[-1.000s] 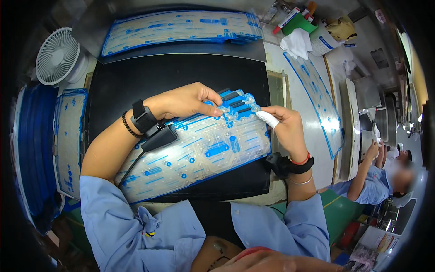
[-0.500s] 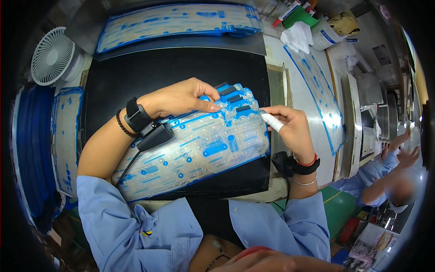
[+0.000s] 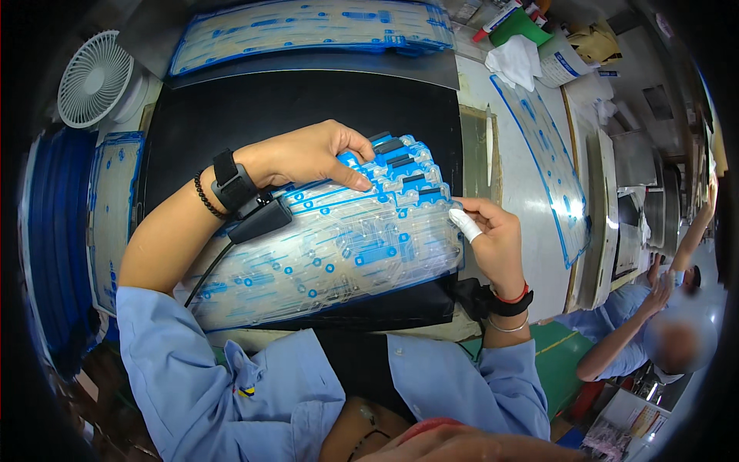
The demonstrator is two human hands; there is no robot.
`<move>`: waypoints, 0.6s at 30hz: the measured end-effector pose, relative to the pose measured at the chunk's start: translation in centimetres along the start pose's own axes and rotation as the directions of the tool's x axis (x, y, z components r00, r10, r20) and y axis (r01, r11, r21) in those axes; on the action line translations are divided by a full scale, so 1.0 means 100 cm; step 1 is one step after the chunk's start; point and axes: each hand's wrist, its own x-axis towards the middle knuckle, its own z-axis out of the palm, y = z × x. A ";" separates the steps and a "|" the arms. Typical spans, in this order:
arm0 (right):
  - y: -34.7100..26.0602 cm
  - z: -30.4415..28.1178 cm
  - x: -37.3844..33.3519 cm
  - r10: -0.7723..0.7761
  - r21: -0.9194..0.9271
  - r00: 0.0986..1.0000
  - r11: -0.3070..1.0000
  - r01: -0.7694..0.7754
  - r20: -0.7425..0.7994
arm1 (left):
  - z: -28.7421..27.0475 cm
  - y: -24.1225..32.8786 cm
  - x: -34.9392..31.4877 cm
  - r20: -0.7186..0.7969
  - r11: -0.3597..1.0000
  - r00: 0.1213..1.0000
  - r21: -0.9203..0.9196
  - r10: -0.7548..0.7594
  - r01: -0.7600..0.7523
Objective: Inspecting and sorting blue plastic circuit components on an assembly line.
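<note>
A fanned stack of thin, clear plastic sheets with blue printed tracks (image 3: 308, 258) lies slantwise before me, its stepped tabs with black strips (image 3: 414, 179) at the upper right end. My left hand (image 3: 327, 158) is closed on the far edge beside the tabs, thumb on top and fingers curled behind. At the right end, my right hand (image 3: 490, 227) pinches a sheet corner near the lowest tab. White wrapping (image 3: 465, 225) covers one of its digits. How many sheets either hand grips is hidden.
A black work mat (image 3: 254, 108) lies under the stack. Beyond it rests another pile of printed sheets (image 3: 308, 35). More sheets lie at left (image 3: 115, 223) and right (image 3: 543, 169). A white fan (image 3: 96, 81) stands far left, a white tub (image 3: 560, 63) far right. Co-workers sit at right.
The stack has fanned further: another black-stripped tab now shows at its right end, by my right hand. My left hand keeps its hold on the far edge.
</note>
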 end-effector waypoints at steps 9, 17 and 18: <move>-0.009 -0.001 0.001 0.115 0.124 0.989 0.984 -0.126 0.096 | 0.000 -0.004 -0.003 -0.035 0.999 0.999 0.036 0.024 -0.023; -0.006 -0.004 -0.002 0.057 0.055 0.995 0.997 -0.062 0.084 | 0.001 -0.002 -0.003 -0.030 0.998 0.999 0.059 0.038 -0.037; -0.006 -0.004 -0.002 0.057 0.052 0.995 0.997 -0.061 0.084 | 0.002 -0.001 -0.002 -0.032 0.997 0.999 0.063 0.038 -0.036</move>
